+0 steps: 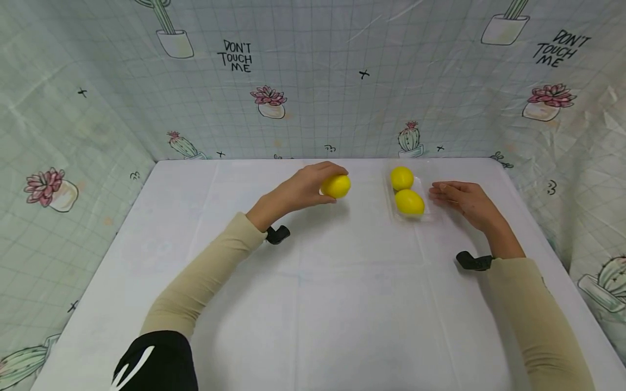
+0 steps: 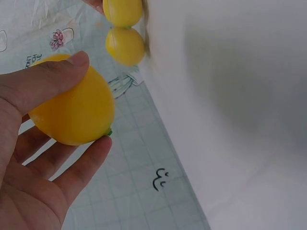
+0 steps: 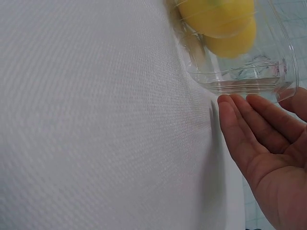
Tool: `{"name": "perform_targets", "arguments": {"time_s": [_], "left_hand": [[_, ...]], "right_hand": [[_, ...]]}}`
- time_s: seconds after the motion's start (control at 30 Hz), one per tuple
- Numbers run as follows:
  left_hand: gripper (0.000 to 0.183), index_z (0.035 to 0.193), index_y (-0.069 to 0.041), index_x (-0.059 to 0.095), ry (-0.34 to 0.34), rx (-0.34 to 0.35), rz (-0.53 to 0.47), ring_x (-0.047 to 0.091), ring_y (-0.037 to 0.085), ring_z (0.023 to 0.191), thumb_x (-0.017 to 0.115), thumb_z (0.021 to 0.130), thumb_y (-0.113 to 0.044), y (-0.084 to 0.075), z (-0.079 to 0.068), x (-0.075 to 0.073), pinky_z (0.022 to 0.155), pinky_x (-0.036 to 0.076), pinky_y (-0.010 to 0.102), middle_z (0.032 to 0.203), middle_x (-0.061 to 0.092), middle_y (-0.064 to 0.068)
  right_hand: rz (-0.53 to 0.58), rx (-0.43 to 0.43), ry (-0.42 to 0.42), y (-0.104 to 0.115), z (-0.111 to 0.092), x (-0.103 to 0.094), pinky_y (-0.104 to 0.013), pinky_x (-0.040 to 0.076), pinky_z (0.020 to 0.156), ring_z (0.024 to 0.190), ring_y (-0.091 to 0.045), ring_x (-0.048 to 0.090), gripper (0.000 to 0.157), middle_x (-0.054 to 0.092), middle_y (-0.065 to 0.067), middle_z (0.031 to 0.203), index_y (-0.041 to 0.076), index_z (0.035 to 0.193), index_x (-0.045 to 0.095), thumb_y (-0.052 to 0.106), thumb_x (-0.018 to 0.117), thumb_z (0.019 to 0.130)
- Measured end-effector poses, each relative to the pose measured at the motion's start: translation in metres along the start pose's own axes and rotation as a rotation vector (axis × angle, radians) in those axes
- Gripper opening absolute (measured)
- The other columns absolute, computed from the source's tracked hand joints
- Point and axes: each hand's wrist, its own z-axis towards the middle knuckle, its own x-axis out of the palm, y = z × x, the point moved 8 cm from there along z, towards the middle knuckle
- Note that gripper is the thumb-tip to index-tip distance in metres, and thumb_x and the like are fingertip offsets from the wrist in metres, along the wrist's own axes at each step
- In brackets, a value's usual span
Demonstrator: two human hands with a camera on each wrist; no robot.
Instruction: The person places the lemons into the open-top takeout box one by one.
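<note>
My left hand (image 1: pixel 309 186) holds a yellow lemon (image 1: pixel 338 186) above the table, thumb on one side and fingers on the other. A small green tip shows on this lemon (image 2: pixel 79 112) in the left wrist view. To its right stands a clear plastic box (image 1: pixel 421 190) with two more lemons, a rear one (image 1: pixel 402 178) and a front one (image 1: pixel 409 202). My right hand (image 1: pixel 464 203) is at the box's right side, fingers nearly straight and close together. In the right wrist view the fingertips meet or nearly meet the box wall (image 3: pixel 240 87); firm contact cannot be told.
A white cloth (image 1: pixel 342 304) covers the table. Behind it and at both sides hang pale checked sheets (image 1: pixel 313 70) printed with potted plants. A black camera mount (image 1: pixel 277 234) sits at the left wrist and another mount (image 1: pixel 473 261) at the right.
</note>
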Motion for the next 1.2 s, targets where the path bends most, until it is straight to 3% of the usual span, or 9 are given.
{"name": "perform_targets", "arguments": {"time_s": [0.27, 0.6, 0.87, 1.2], "left_hand": [[0.059, 0.136, -0.008, 0.059, 0.007, 0.017, 0.010, 0.053, 0.024, 0.128, 0.085, 0.083, -0.012, -0.009, 0.017, 0.009, 0.113, 0.043, 0.032, 0.138, 0.058, 0.008], [0.056, 0.133, -0.012, 0.065, -0.022, 0.070, 0.099, 0.048, 0.030, 0.122, 0.087, 0.082, -0.019, -0.022, 0.028, 0.011, 0.108, 0.042, 0.035, 0.130, 0.055, 0.013], [0.057, 0.134, -0.009, 0.062, -0.033, 0.060, 0.033, 0.053, 0.025, 0.123, 0.086, 0.082, -0.011, -0.023, 0.036, 0.013, 0.111, 0.042, 0.031, 0.132, 0.059, 0.010], [0.060, 0.139, -0.005, 0.054, -0.030, 0.042, -0.043, 0.056, 0.022, 0.121, 0.079, 0.085, -0.009, -0.028, 0.047, 0.014, 0.105, 0.047, 0.028, 0.138, 0.058, 0.009]], "right_hand": [[-0.004, -0.005, -0.005, 0.001, -0.001, 0.001, -0.030, 0.045, 0.107, 0.125, -0.010, 0.059, 0.061, 0.045, -0.022, 0.154, 0.000, 0.154, 0.039, 0.041, 0.044, 0.109], [0.004, -0.015, 0.002, 0.000, 0.000, 0.001, -0.027, 0.047, 0.105, 0.125, -0.009, 0.060, 0.061, 0.045, -0.023, 0.154, 0.000, 0.154, 0.039, 0.040, 0.044, 0.109], [0.016, -0.008, 0.003, 0.000, 0.001, 0.001, -0.023, 0.049, 0.101, 0.125, -0.009, 0.059, 0.060, 0.044, -0.022, 0.154, 0.000, 0.155, 0.038, 0.039, 0.044, 0.109], [0.028, 0.020, 0.001, -0.001, 0.000, 0.003, -0.032, 0.048, 0.104, 0.139, -0.030, 0.047, 0.059, 0.042, -0.023, 0.156, 0.002, 0.156, 0.035, 0.037, 0.043, 0.110]]}}
